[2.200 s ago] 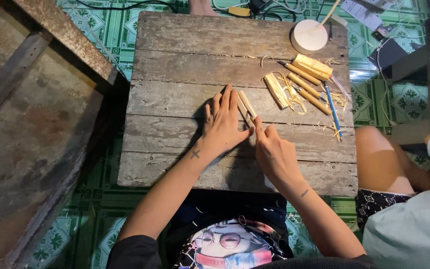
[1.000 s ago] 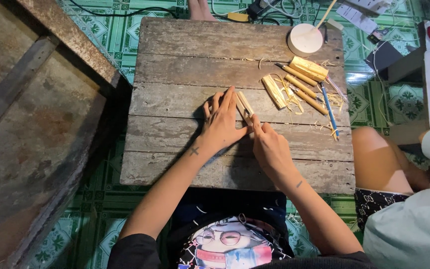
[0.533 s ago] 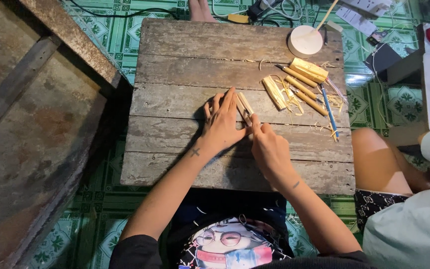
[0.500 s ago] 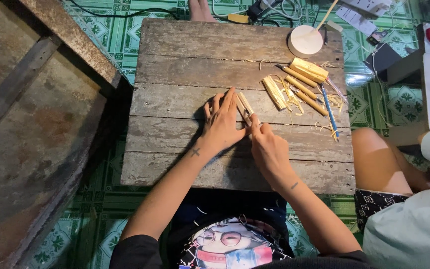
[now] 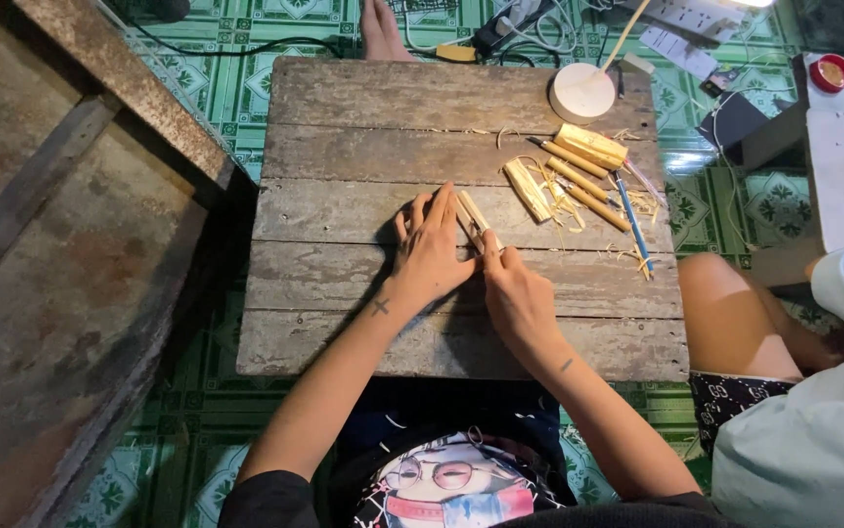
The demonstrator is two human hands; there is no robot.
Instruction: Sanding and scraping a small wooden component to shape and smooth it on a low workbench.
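Lying between both hands (image 5: 471, 264), the bamboo strip (image 5: 473, 217) rests on the wooden table (image 5: 344, 147).

A pale, flat bamboo strip (image 5: 470, 212) lies slanted on the grey plank tabletop (image 5: 344, 147), its near end hidden under the hands, its far end bare.

1 head camera looks straight down, fairly near, over the wooden table (image 5: 344, 147), its near edge lowest

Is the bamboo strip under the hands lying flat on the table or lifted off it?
Flat: the bamboo strip rests on the wooden table, pressed by the left hand, right hand at its near end.
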